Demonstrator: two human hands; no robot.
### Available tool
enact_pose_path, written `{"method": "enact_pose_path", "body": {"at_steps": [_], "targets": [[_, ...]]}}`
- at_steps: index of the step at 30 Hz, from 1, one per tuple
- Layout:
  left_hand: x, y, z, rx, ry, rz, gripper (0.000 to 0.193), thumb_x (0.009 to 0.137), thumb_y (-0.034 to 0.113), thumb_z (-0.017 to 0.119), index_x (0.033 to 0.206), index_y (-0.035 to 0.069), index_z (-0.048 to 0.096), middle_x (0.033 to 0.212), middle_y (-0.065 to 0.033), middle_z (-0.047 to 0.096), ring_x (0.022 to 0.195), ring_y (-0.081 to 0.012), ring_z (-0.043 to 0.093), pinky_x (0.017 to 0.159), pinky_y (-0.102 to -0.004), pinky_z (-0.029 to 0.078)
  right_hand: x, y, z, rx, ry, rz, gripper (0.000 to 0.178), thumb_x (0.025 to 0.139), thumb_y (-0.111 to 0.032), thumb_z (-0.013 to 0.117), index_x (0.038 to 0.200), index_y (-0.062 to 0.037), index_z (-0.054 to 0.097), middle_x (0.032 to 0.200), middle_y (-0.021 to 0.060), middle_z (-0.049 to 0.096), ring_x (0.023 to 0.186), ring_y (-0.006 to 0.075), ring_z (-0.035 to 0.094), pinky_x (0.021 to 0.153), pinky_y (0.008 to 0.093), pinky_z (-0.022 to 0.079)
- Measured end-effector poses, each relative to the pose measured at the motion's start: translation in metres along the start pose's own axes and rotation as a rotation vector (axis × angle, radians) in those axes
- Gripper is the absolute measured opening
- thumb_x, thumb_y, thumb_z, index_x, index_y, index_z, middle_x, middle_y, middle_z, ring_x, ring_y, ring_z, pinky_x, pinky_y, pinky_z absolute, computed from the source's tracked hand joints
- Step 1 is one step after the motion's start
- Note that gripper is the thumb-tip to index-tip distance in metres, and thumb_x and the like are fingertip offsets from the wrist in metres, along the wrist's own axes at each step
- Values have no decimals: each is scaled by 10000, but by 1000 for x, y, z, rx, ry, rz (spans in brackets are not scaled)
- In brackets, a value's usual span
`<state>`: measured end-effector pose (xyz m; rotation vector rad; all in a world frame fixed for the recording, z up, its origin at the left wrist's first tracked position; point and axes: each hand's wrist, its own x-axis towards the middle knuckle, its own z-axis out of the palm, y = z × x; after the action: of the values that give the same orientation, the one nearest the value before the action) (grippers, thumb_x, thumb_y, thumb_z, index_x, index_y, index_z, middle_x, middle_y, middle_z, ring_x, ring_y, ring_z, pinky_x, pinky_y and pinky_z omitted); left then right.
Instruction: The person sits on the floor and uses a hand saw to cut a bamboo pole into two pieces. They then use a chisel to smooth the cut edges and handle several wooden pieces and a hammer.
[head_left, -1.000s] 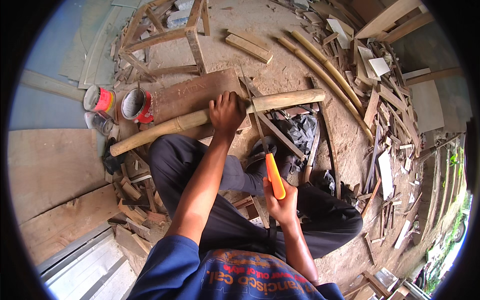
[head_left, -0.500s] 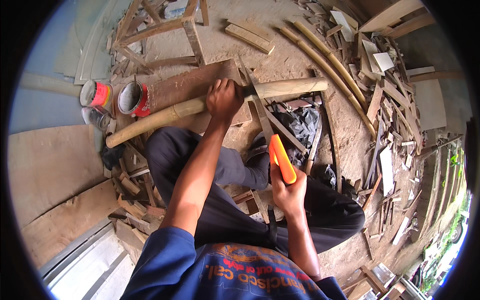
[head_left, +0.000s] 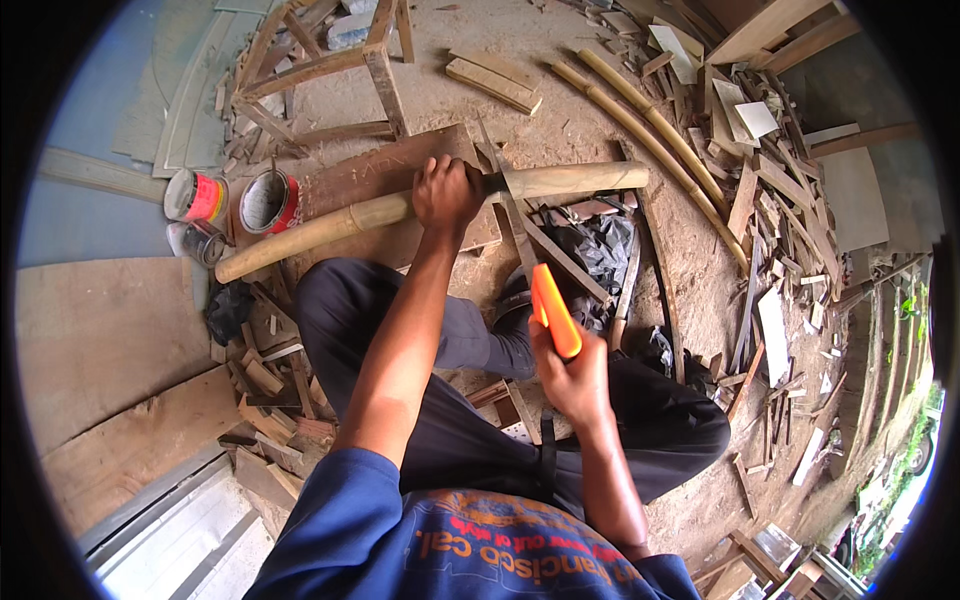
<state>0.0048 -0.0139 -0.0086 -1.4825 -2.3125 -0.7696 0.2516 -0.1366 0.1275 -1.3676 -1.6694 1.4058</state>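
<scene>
Across the brown wooden board [head_left: 350, 170] rests a long bamboo pole [head_left: 330, 238], its right end reaching past the board. My left hand [head_left: 447, 197] presses down on the pole with fingers curled round it. Just right of those knuckles, a handsaw's blade [head_left: 518, 222] crosses the pole beside a dark band. My right hand [head_left: 575, 375] is wrapped round the saw's orange handle [head_left: 556, 312], close to my bent knee. How deep the teeth sit in the bamboo cannot be made out.
Two paint cans [head_left: 268, 200] stand left of the board, near a wooden stool frame [head_left: 385, 90]. Two more bamboo poles [head_left: 650, 140] lie at the far right, beside a heap of wood scraps [head_left: 790, 220]. Black plastic [head_left: 605, 250] lies under the pole's right part.
The saw handle and my right hand have shifted slightly left and forward. My left hand stays on the bamboo pole.
</scene>
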Motion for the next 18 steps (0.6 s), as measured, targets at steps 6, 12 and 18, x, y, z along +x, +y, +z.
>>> {"method": "enact_pose_path", "body": {"at_steps": [6, 12, 18], "targets": [[3, -1, 4, -84, 8, 45, 219, 801, 238, 609, 642, 97, 664, 790, -87, 646, 826, -276, 644, 745, -415, 521, 33, -71, 0, -49, 16, 101, 226, 941, -157, 661, 839, 43, 634, 559, 51, 536, 577, 55, 450, 520, 305, 407], [6, -1, -2, -78, -47, 47, 196, 810, 200, 582, 653, 99, 641, 751, -86, 622, 769, -274, 631, 692, -418, 510, 59, -118, 1, -217, -63, 186, 248, 947, -166, 641, 816, 41, 605, 555, 36, 487, 579, 67, 407, 522, 306, 383], [19, -7, 9, -9, -34, 18, 169, 822, 198, 587, 765, 64, 674, 873, -128, 678, 870, -295, 659, 786, -424, 521, 35, -6, 9, 49, 29, 31, 207, 924, -91, 629, 767, 37, 585, 567, 14, 500, 590, 43, 423, 503, 279, 366]]}}
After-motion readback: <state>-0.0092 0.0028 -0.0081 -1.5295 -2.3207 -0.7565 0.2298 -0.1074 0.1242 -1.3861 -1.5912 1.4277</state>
